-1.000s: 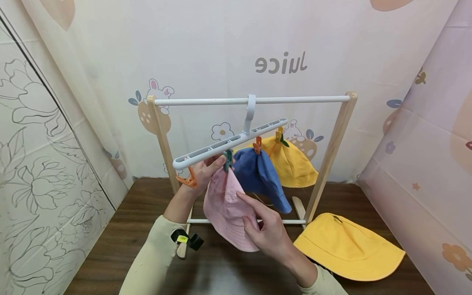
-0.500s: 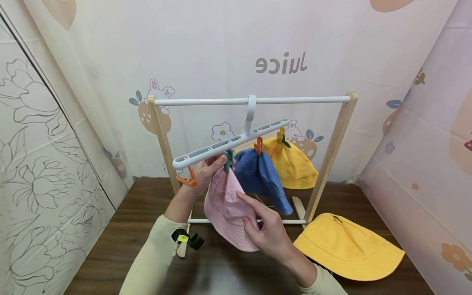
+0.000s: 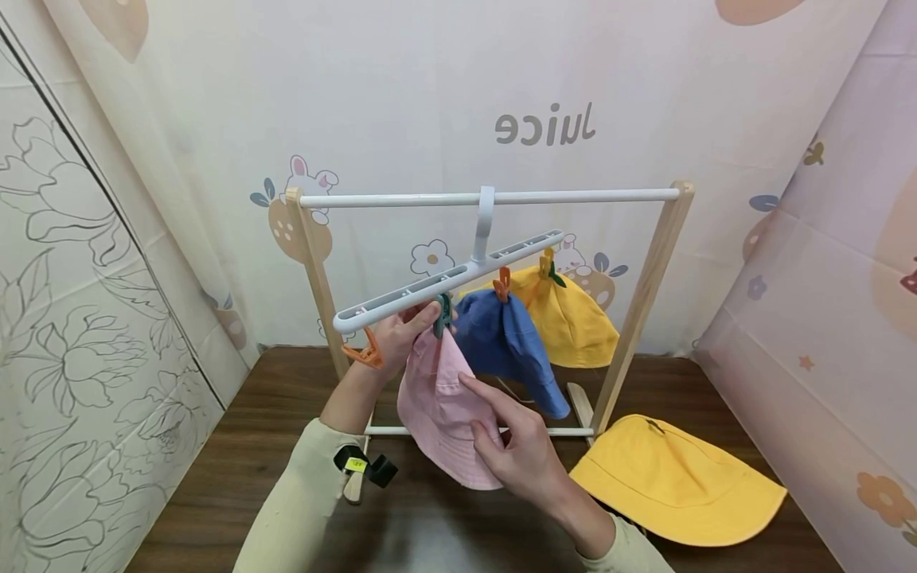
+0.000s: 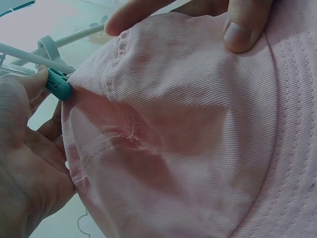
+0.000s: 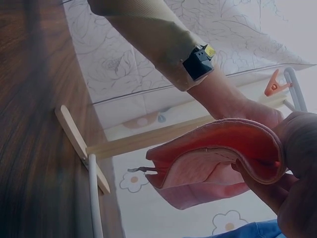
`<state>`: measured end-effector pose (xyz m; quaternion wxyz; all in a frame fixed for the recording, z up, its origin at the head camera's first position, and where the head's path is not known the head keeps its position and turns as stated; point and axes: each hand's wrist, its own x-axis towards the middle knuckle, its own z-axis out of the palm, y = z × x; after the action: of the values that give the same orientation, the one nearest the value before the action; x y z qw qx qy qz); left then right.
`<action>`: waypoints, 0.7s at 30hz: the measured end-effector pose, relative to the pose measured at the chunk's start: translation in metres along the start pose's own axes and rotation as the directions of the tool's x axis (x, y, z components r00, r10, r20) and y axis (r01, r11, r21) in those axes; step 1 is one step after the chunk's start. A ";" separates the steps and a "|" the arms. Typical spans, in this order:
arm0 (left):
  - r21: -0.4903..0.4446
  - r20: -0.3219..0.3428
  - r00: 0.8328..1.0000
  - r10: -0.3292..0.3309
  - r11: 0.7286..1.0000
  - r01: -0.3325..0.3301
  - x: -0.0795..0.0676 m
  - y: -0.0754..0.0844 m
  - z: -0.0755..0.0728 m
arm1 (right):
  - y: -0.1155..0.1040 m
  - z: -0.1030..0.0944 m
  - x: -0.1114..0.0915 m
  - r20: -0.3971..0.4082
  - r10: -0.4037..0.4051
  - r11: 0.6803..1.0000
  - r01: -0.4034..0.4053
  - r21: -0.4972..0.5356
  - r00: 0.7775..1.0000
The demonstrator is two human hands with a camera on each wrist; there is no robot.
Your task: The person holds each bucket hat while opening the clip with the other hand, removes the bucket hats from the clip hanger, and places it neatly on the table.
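Observation:
A pink bucket hat (image 3: 447, 414) hangs crown up below the grey-white hanger (image 3: 430, 286). At its top is a dark green clothespin (image 3: 442, 315), which my left hand (image 3: 396, 338) pinches between thumb and fingers. In the left wrist view the green clothespin (image 4: 59, 85) sits right at the tip of the crown. My right hand (image 3: 519, 446) pinches the hat's side near the brim, thumb and index finger on the cloth. From below, the right wrist view shows the hat's folded brim (image 5: 218, 148) with my right fingers (image 5: 270, 193) around its edge.
Behind the pink hat, a blue hat (image 3: 501, 342) hangs from an orange clothespin and a yellow hat (image 3: 573, 318) from a yellow one. An orange clothespin (image 3: 364, 348) dangles at the hanger's near end. Another yellow hat (image 3: 680, 481) lies on the table beside the wooden rack (image 3: 648, 294).
Both hands keep their hold on the clothespin and the pink hat. The hanging hats shift only very slightly.

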<state>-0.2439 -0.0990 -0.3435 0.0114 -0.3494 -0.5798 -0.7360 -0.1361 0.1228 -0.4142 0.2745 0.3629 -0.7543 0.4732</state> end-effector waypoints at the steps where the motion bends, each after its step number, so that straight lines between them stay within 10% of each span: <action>1: -0.008 0.003 1.000 0.006 1.000 -0.006 0.000 0.000 0.000 | 0.001 0.000 0.000 -0.003 -0.011 1.000 0.011 0.000 1.000; 21: -0.037 0.019 1.000 0.011 0.999 -0.010 0.000 0.001 -0.002 | 0.000 0.003 0.003 -0.022 -0.072 0.997 0.072 0.011 0.997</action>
<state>-0.2445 -0.1010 -0.3425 0.0031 -0.3596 -0.5644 -0.7430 -0.1382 0.1190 -0.4130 0.2974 0.3863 -0.7348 0.4716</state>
